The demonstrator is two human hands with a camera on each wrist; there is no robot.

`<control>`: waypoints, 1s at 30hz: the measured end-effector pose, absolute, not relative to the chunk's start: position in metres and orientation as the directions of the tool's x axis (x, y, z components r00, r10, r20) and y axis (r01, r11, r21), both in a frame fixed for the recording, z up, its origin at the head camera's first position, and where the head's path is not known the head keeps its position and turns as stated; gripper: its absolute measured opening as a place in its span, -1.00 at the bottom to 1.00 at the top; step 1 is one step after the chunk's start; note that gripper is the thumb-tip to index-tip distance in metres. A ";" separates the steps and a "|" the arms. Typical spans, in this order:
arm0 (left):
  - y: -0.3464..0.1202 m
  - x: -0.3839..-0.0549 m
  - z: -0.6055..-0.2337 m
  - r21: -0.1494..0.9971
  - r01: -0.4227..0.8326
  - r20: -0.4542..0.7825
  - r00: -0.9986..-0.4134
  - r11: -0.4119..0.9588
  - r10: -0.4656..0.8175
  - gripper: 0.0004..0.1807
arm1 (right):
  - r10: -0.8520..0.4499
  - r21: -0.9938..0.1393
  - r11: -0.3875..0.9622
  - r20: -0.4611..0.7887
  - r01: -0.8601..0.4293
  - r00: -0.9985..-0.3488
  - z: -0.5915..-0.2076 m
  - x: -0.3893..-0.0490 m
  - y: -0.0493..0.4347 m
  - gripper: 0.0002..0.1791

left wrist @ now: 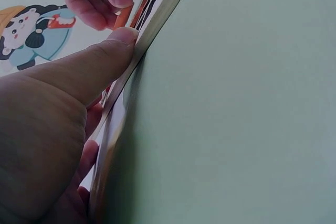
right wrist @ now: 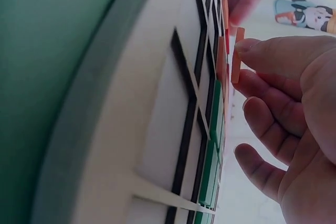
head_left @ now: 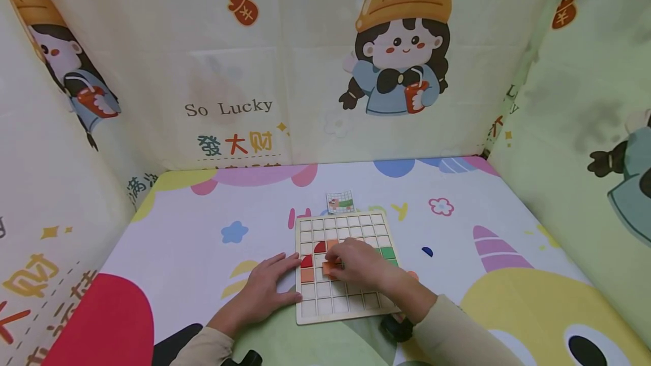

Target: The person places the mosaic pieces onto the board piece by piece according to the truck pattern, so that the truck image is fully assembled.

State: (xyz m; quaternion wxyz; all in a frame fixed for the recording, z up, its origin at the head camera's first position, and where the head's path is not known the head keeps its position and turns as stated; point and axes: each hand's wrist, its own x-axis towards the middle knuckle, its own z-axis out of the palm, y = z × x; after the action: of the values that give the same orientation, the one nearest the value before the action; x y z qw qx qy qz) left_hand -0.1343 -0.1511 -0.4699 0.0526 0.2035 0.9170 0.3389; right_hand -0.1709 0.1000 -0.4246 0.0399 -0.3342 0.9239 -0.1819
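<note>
A wooden grid board (head_left: 325, 314) lies on the table, its cells holding several coloured pieces. Two red quarter-round pieces (head_left: 320, 247), an orange square (head_left: 307, 275) at the left edge and green squares (head_left: 388, 252) at the right sit in it. My right hand (head_left: 358, 264) is over the middle of the board and pinches a square orange tile (right wrist: 238, 56) between thumb and fingers, tilted and just above the cells. My left hand (head_left: 267, 287) rests at the board's left edge, thumb and extended fingers touching it. The right hand hides some middle cells.
A small printed card (head_left: 339, 202) with a grid picture stands behind the board's far edge. To the right of the board lies a dark blue half-round piece (head_left: 427, 252). An orange piece (head_left: 413, 275) shows partly behind the right wrist. Patterned cloth walls surround the table.
</note>
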 end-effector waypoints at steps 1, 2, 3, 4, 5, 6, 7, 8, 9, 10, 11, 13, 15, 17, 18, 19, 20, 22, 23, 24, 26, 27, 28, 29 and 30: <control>-0.151 -0.134 -0.470 0.643 0.338 0.041 -0.911 0.687 0.410 -0.18 | -0.632 -0.362 0.711 0.045 -0.602 -0.774 -0.425 -0.171 0.100 -0.74; -0.151 -0.134 -0.470 0.643 0.338 0.041 -0.911 0.687 0.410 -0.18 | -0.631 -0.361 0.713 0.041 -0.600 -0.774 -0.426 -0.171 0.099 -0.74; -0.151 -0.134 -0.470 0.643 0.339 0.041 -0.911 0.687 0.411 -0.18 | -0.631 -0.361 0.715 0.037 -0.599 -0.775 -0.427 -0.171 0.099 -0.74; -0.151 -0.135 -0.470 0.643 0.337 0.039 -0.911 0.687 0.410 -0.18 | -0.631 -0.361 0.715 0.035 -0.598 -0.775 -0.427 -0.171 0.099 -0.74; -0.151 -0.135 -0.470 0.643 0.336 0.038 -0.912 0.688 0.409 -0.18 | -0.632 -0.357 0.715 0.036 -0.600 -0.774 -0.428 -0.171 0.099 -0.75; -0.151 -0.135 -0.470 0.643 0.334 0.036 -0.912 0.689 0.409 -0.18 | -0.633 -0.353 0.716 0.038 -0.602 -0.774 -0.428 -0.171 0.099 -0.75; -0.151 -0.134 -0.470 0.643 0.333 0.034 -0.912 0.690 0.408 -0.17 | -0.634 -0.353 0.714 0.040 -0.605 -0.772 -0.428 -0.171 0.099 -0.76; -0.151 -0.134 -0.469 0.643 0.331 0.032 -0.913 0.691 0.408 -0.17 | -0.637 -0.351 0.712 0.043 -0.608 -0.770 -0.428 -0.172 0.099 -0.76; -0.151 -0.134 -0.469 0.643 0.330 0.031 -0.913 0.691 0.407 -0.17 | -0.640 -0.351 0.708 0.047 -0.613 -0.767 -0.429 -0.172 0.099 -0.77; -0.151 -0.134 -0.469 0.643 0.330 0.031 -0.913 0.691 0.407 -0.17 | -0.643 -0.348 0.706 0.049 -0.617 -0.764 -0.429 -0.172 0.098 -0.76; -0.151 -0.134 -0.469 0.642 0.330 0.032 -0.913 0.692 0.406 -0.17 | -0.646 -0.345 0.705 0.050 -0.620 -0.762 -0.429 -0.172 0.098 -0.76; -0.151 -0.134 -0.470 0.641 0.331 0.034 -0.914 0.693 0.405 -0.17 | -0.649 -0.342 0.703 0.050 -0.623 -0.759 -0.430 -0.172 0.097 -0.75; -0.151 -0.134 -0.470 0.640 0.331 0.036 -0.914 0.693 0.403 -0.17 | -0.650 -0.337 0.705 0.045 -0.624 -0.758 -0.431 -0.172 0.096 -0.74; -0.151 -0.134 -0.470 0.639 0.332 0.037 -0.914 0.694 0.403 -0.16 | -0.647 -0.336 0.711 0.033 -0.618 -0.762 -0.430 -0.171 0.095 -0.73; -0.151 -0.134 -0.470 0.640 0.332 0.037 -0.915 0.693 0.403 -0.16 | -0.645 -0.337 0.714 0.026 -0.614 -0.764 -0.430 -0.171 0.094 -0.72; -0.151 -0.134 -0.470 0.640 0.332 0.038 -0.915 0.693 0.403 -0.17 | -0.644 -0.337 0.717 0.016 -0.611 -0.765 -0.430 -0.171 0.093 -0.71; -0.151 -0.134 -0.470 0.640 0.332 0.039 -0.915 0.693 0.402 -0.17 | -0.642 -0.340 0.720 0.007 -0.605 -0.767 -0.430 -0.171 0.092 -0.70; -0.151 -0.134 -0.470 0.641 0.336 0.044 -0.914 0.690 0.404 -0.17 | -0.638 -0.346 0.725 -0.012 -0.595 -0.770 -0.430 -0.171 0.091 -0.70; -0.151 -0.134 -0.470 0.642 0.336 0.045 -0.914 0.689 0.404 -0.17 | -0.638 -0.347 0.726 -0.017 -0.594 -0.770 -0.431 -0.170 0.090 -0.70; -0.151 -0.134 -0.470 0.643 0.337 0.045 -0.913 0.688 0.405 -0.17 | -0.638 -0.350 0.726 -0.020 -0.592 -0.770 -0.431 -0.170 0.090 -0.70; -0.151 -0.134 -0.471 0.643 0.336 0.044 -0.914 0.689 0.404 -0.18 | -0.636 -0.356 0.726 -0.021 -0.588 -0.772 -0.433 -0.170 0.089 -0.71; -0.151 -0.134 -0.471 0.642 0.336 0.045 -0.914 0.689 0.404 -0.18 | -0.634 -0.358 0.727 -0.022 -0.586 -0.773 -0.432 -0.170 0.089 -0.71; -0.151 -0.134 -0.471 0.641 0.334 0.042 -0.914 0.691 0.403 -0.19 | -0.634 -0.357 0.726 -0.020 -0.587 -0.773 -0.433 -0.170 0.089 -0.71; -0.151 -0.134 -0.471 0.641 0.330 0.038 -0.915 0.693 0.401 -0.19 | -0.633 -0.356 0.727 -0.018 -0.587 -0.774 -0.433 -0.170 0.088 -0.71; -0.151 -0.134 -0.471 0.640 0.328 0.035 -0.916 0.695 0.399 -0.19 | -0.632 -0.354 0.729 -0.018 -0.586 -0.775 -0.432 -0.169 0.088 -0.70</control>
State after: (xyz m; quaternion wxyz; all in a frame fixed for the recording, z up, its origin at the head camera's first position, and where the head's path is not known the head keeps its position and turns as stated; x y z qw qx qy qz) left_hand -0.1345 -0.1507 -0.4709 0.0534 0.1977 0.9191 0.3366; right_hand -0.1694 0.0879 -0.4323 0.0688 -0.3284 0.9272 -0.1665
